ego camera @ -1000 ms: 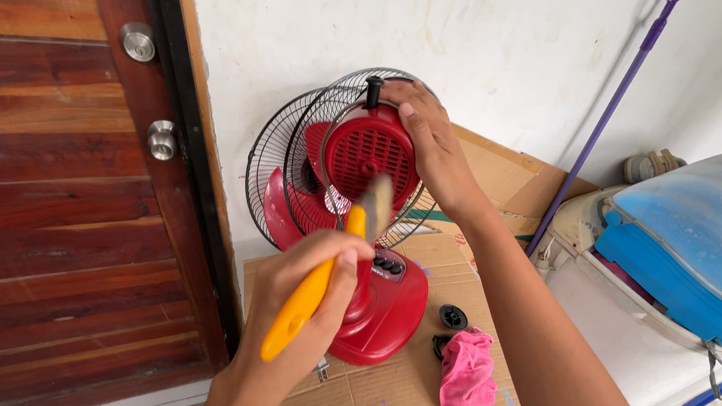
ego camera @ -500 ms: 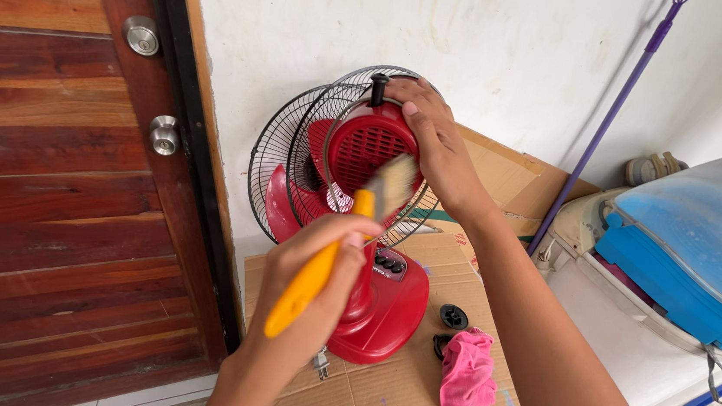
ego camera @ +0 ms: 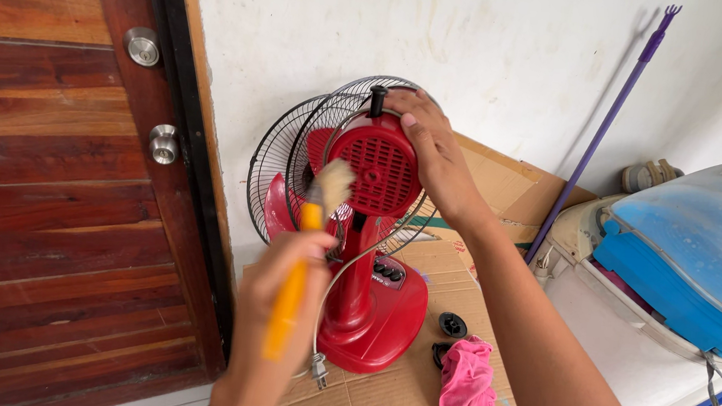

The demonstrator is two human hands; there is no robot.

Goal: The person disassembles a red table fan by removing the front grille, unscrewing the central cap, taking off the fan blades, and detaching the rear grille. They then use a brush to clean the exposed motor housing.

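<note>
Nearest the viewer, the left hand (ego camera: 285, 279) is closed in a full fist round the yellow handle of a paintbrush (ego camera: 303, 250). Its pale bristles are raised against the left side of the red fan (ego camera: 372, 230); the frame is blurred there, so I cannot tell whether they touch the wire.

The brush looks light and rigid in the handle, soft at the tip, and is best held mid-handle as it is now.

Beyond it, the right hand (ego camera: 435, 153) is cupped over the top and right flank of the red motor housing (ego camera: 375, 165), fingers (ego camera: 405, 102) curled closed on the plastic beside the black knob.

The fan stands upright on flattened cardboard (ego camera: 414, 391) on the floor, against the white wall (ego camera: 444, 45).

In my judgement it is top-heavy on a narrow neck. The wire guard (ego camera: 283, 148) is thin and would bend. The housing or the round base is the sound place to grip, not the guard or blades.

A plug (ego camera: 319, 370) lies loose by the base. 1 pink cloth (ego camera: 465, 382) and 2 black caps (ego camera: 452, 324) lie to the right.
</note>
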